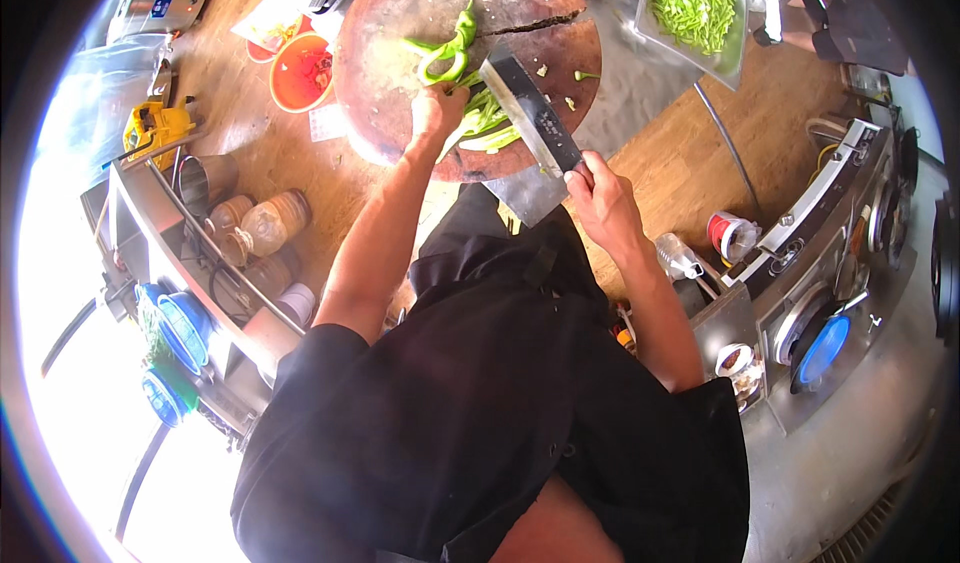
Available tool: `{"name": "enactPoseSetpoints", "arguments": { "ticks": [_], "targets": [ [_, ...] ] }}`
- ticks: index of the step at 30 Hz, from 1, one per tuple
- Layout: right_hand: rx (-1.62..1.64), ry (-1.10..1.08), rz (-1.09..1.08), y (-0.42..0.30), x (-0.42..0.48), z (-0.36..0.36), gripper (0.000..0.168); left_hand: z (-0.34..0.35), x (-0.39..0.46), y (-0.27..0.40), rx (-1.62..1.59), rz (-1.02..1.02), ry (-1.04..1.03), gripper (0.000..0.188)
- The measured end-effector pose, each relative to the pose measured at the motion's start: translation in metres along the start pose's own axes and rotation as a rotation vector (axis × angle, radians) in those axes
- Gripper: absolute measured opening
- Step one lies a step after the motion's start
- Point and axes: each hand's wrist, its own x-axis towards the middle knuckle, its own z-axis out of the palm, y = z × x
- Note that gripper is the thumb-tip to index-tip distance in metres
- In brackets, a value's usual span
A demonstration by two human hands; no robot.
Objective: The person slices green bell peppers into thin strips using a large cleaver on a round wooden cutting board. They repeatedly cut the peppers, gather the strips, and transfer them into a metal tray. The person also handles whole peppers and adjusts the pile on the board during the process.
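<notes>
On a round wooden chopping block (375, 60), my left hand (437, 111) has its fingers curled at the green peppers, gripping at their near end. Long curled green peppers (465, 27) extend beyond its fingertips. Sliced green pepper strips (486, 117) lie to its right, partly behind the hand and blade. My right hand (606, 201) is closed around the handle of a dark-bladed cleaver (532, 109). The blade slants up and left over the block, its bright edge facing the strips. My left fingertips are partly hidden by the peppers.
Beyond the block's right side, a metal tray (739, 45) holds shredded green pepper (691, 4). An orange bucket (301, 75) stands at the left. A crack (532, 24) runs into the block's far right. Stove equipment (810, 323) flanks the right, a metal counter (180, 248) the left.
</notes>
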Motion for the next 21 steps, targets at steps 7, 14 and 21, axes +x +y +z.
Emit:
{"name": "enactPoseSetpoints", "arguments": {
  "ticks": [7,14,21],
  "targets": [
    [-0.107,-0.037,-0.012,0.001,0.02,0.008,0.02,0.004,-0.004,0.007,-0.004,0.038,0.074,0.032],
    [-0.184,0.062,0.068,-0.006,0.017,-0.013,0.02,-0.017,-0.004,0.008,-0.087,-0.167,-0.052,0.035],
    [-0.107,0.076,0.144,-0.006,-0.005,-0.05,0.021,-0.045,-0.039,0.048,0.386,0.343,0.29,0.038]
  ]
}}
